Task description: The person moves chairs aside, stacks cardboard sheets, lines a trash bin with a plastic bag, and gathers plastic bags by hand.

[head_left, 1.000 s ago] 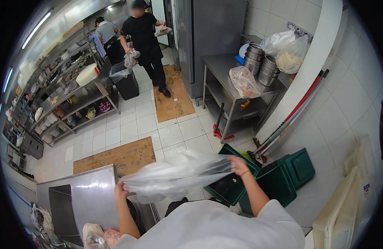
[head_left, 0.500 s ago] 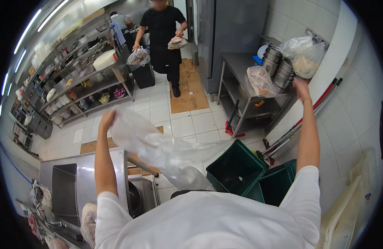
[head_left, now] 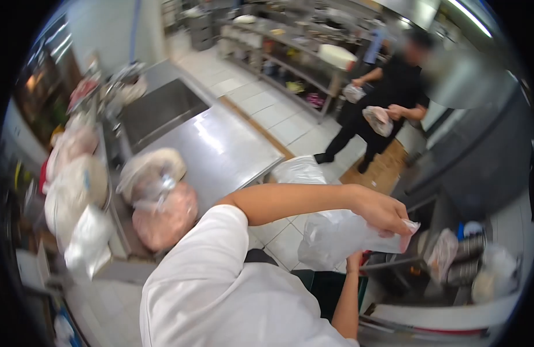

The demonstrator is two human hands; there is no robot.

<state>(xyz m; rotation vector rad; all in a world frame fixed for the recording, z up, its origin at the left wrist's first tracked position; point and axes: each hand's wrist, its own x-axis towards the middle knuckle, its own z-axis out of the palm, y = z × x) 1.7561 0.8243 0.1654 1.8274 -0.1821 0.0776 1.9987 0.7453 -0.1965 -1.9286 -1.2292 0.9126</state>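
Note:
My left hand (head_left: 380, 213) reaches across to the right, its fingers closed on the edge of a clear plastic bag (head_left: 333, 237). The bag hangs loosely below and to the left of that hand. Lower down, my right hand (head_left: 354, 261) is by the lower edge of the bag, above the dark green bin (head_left: 330, 289). The bag and the left hand hide most of its fingers, so its grip does not show.
On the left, bags of pinkish meat (head_left: 164, 217) rest beside a steel counter (head_left: 221, 144) with a sink (head_left: 163, 110). Ahead, a person in black (head_left: 388, 87) carries two bags. Steel pots (head_left: 469, 254) stand on a table at the right.
The view has swung left toward the sink. My left hand has moved rightward with the bag, and my right hand has come down near it. The co-worker has come nearer.

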